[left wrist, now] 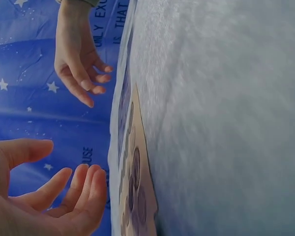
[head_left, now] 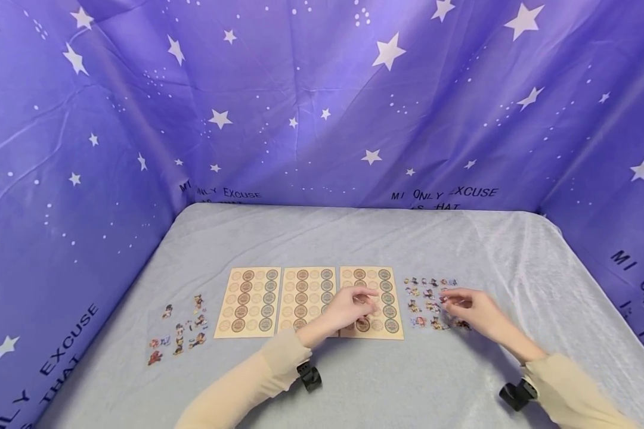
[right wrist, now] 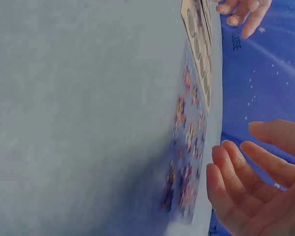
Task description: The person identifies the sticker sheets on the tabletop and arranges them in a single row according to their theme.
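My left hand point(head_left: 350, 308) hovers over the rightmost of three tan sheets of round stickers point(head_left: 371, 274), fingers loosely bent and holding nothing. In the left wrist view, a gap shows between its thumb and fingers point(left wrist: 91, 189). My right hand point(head_left: 476, 311) is above the right edge of a clear sheet of small cartoon character stickers point(head_left: 421, 304). Its fingers are relaxed and apart from the thumb in the right wrist view, with nothing between them. Part of each sheet is hidden beneath the hand over it.
Two more tan sticker sheets, the middle one point(head_left: 308, 292) and the left one point(head_left: 247, 301), lie in a row on the grey cloth-covered table point(head_left: 322, 238). Farther left is another clear character sticker sheet point(head_left: 177, 330). Purple star-printed curtains point(head_left: 300, 89) enclose the table's back and sides.
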Motion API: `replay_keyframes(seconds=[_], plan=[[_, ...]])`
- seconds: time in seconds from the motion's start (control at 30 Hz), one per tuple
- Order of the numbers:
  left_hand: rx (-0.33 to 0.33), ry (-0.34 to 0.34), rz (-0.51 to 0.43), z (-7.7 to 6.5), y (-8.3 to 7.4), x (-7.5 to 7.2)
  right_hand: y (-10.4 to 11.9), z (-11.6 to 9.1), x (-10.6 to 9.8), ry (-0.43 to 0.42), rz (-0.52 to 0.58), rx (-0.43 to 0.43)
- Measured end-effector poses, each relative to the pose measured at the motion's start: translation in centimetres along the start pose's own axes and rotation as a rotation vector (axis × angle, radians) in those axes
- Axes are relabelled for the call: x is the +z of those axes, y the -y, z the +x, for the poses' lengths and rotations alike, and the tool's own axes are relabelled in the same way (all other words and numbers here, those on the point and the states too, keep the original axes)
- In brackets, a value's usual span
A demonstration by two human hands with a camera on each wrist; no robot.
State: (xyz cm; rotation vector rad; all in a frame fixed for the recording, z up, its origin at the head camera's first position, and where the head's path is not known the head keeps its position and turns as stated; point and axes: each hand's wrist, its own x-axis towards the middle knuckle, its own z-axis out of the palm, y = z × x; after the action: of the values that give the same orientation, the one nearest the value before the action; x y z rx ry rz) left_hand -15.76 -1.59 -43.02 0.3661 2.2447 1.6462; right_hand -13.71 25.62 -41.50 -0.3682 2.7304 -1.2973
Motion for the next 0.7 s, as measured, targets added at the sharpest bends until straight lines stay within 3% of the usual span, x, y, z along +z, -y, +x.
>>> replay_keyframes(seconds=[0.13, 0.3, 0.5, 0.7], plan=[[0.003, 0.009, 0.042, -0.8, 0.2, -1.3, 0.7, 0.3, 0.5, 0.022, 0.019, -0.003], [0.059, 0.006, 0.034, -2.1, -0.2, -2.8, 1.3, 0.8, 1.3, 0.032, 0.008, 0.001], [0.076, -0.034, 0.175, -2.5, 1.1, -4.6, 1.9, 1.6, 2.4, 0.027, -0.011, -0.08], [0.064, -0.077, 0.161, -3.4, 1.5, -6.2, 2.9, 2.5, 3.6, 0.06, -0.001, -0.097]])
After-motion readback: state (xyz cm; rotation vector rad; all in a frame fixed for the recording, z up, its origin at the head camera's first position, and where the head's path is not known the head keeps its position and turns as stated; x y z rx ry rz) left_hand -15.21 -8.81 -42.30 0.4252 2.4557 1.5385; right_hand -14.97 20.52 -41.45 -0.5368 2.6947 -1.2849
